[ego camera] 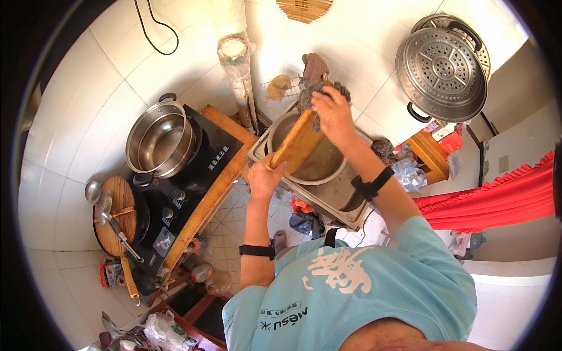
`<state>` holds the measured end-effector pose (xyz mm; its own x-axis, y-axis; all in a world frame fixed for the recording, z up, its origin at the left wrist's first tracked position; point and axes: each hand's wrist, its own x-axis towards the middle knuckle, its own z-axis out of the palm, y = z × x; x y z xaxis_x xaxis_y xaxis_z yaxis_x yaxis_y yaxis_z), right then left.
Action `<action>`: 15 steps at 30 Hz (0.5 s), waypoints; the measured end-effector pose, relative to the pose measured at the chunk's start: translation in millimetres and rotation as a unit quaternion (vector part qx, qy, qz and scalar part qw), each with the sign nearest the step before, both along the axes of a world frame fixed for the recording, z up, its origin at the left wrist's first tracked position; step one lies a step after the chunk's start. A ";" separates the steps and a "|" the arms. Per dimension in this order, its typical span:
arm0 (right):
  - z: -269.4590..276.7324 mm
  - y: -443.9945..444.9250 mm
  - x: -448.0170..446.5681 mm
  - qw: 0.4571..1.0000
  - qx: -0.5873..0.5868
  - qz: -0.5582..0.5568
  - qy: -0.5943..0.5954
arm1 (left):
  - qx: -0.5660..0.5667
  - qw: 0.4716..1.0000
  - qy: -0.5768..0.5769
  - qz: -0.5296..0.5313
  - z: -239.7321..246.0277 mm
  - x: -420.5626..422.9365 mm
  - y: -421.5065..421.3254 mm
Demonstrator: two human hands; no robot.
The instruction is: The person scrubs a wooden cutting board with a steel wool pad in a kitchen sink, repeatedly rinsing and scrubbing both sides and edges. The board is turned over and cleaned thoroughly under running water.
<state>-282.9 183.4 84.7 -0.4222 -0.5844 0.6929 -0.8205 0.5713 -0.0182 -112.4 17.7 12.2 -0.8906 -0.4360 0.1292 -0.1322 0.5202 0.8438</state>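
Observation:
My left hand [264, 174] grips the near end of a thick wooden board [295, 142], probably a cutting board. The board is tilted on edge above a round metal basin [336, 166] with cloudy liquid in it. At the board's far end is my right hand [336, 116], its fingers bent over a grey, rough scrubbing cloth [316, 124] pressed against the board. The basin stands in a stainless-steel sink [347, 199]. More grey cloth bunches behind my right fingers, and I cannot tell whether it is the same piece. The board hides part of the basin.
Left of the sink, a steel pot [160, 138] stands on a black cooktop [206, 175] with a wooden edge. A wooden lid [117, 215], ladle [92, 192] and skimmer [104, 206] lie nearby. Behind are a wire rack [290, 90] and pipe [239, 74]; steamer pans [443, 72] hang right.

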 end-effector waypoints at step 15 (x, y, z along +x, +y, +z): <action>9.8 3.8 -19.5 0.997 -0.075 0.021 -0.006 | 0.025 1.000 -0.007 -0.001 2.6 1.7 -1.5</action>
<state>-302.4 187.2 94.5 -0.4079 -0.4919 0.7691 -0.8428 0.5270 -0.1100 -110.8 16.3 14.8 -0.8928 -0.4405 0.0946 -0.1435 0.4771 0.8671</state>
